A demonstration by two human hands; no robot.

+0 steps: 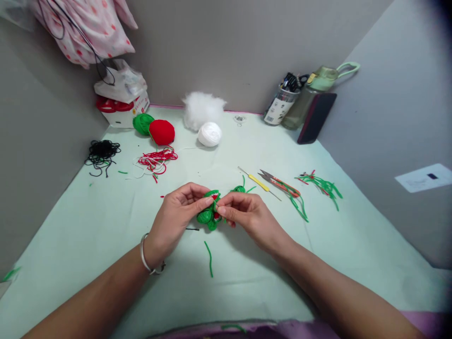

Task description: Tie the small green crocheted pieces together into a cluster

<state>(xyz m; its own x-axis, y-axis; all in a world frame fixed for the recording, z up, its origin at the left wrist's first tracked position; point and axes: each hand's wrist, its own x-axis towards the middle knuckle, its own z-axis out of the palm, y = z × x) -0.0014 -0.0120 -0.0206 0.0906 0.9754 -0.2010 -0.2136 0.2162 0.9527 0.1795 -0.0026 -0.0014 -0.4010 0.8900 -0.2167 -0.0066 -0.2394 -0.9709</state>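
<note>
My left hand (176, 212) is closed on a small crocheted piece (204, 216), green with red and white patches and rounded green lumps. From the other side, my right hand (247, 212) pinches thumb and forefinger together against the piece's right edge. A thin light strand shows at those fingertips, but what they grip is too small to make out. Just beyond the right hand lies another small green crocheted part (239, 189) with loose yarn tails. A short green yarn piece (210, 259) lies on the table in front of the hands.
To the right lie a yellow-handled crochet hook (259, 182), orange-handled thread snips (282, 184) and green yarn scraps (323, 183). Behind are red (162, 132), green (142, 124) and white (209, 134) yarn balls, white stuffing (201, 109), a pen cup (280, 106), a bottle (300, 106) and a phone (317, 118). Black yarn (102, 153) sits left.
</note>
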